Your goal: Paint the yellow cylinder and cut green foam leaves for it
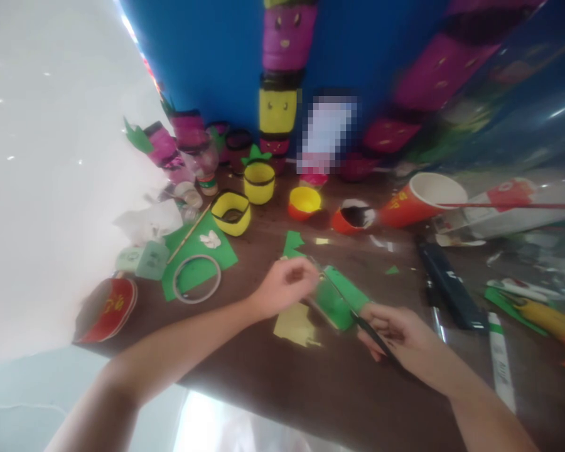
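Note:
My right hand (395, 333) is closed round the dark handles of a pair of scissors (368, 328). Their blades stretch up and left across a piece of green paper (339, 300). At the paper's left edge my left hand (289, 285) is closed in a pinch, its fingertips on the paper and near the scissor tips; blur hides the exact contact. Under and between the hands lies a torn piece of yellow paper (296, 325). Just beyond my left hand is a green paper scrap (292, 242).
Yellow cups (258, 183) and purple decorated cups stand at the back left. A roll of tape (196, 279) lies on green paper at left. To the right are a red paper cup (405, 201), a black case (449, 282) and a white marker (500, 361).

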Demonstrator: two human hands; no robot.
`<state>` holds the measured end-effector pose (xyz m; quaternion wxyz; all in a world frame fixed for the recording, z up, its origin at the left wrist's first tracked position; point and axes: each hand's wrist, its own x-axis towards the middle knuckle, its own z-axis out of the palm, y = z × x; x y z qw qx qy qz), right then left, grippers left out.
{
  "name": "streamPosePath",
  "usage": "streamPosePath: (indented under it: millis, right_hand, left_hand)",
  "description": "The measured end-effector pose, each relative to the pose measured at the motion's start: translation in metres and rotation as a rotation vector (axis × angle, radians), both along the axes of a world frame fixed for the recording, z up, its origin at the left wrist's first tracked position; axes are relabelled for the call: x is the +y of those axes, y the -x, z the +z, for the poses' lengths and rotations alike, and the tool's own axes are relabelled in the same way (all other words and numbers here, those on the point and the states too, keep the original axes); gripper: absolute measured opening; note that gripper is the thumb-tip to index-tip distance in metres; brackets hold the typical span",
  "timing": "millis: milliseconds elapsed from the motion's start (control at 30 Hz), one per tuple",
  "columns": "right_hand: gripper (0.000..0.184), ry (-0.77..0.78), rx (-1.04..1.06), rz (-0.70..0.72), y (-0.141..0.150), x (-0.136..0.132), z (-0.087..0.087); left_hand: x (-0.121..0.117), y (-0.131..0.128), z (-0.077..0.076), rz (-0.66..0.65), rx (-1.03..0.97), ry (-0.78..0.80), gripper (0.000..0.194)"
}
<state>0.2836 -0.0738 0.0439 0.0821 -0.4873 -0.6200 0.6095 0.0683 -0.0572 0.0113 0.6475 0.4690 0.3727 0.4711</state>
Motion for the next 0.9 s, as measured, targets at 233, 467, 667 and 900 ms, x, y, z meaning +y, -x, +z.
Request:
streamPosePath:
  millis: [233,467,667,900]
  right_hand:
    - [0.035,0.033,0.029,-0.022,0.0005,-0.0008,0.0003]
    - [0.043,0.057,0.041,-0.006,0.0036,0.0002,-0.0015]
    - [0.045,0.059,0.010,0.001,0.0041,-0.0005,-0.0006]
    - [0.046,0.055,0.022,-0.012,0.0044,0.0000,-0.0027]
  left_hand:
    - [0.0004,0.0000,0.0005,-0.016,0.004,0.000,0.019]
    - [0.0004,0.0001,0.0008,-0.032,0.008,-0.012,0.017]
    - [-0.0002,-0.0011,-0.0017,-0.050,0.012,-0.022,0.017]
    - [-0.0002,-0.0010,-0.0024,-0.061,0.017,-0.021,0.018]
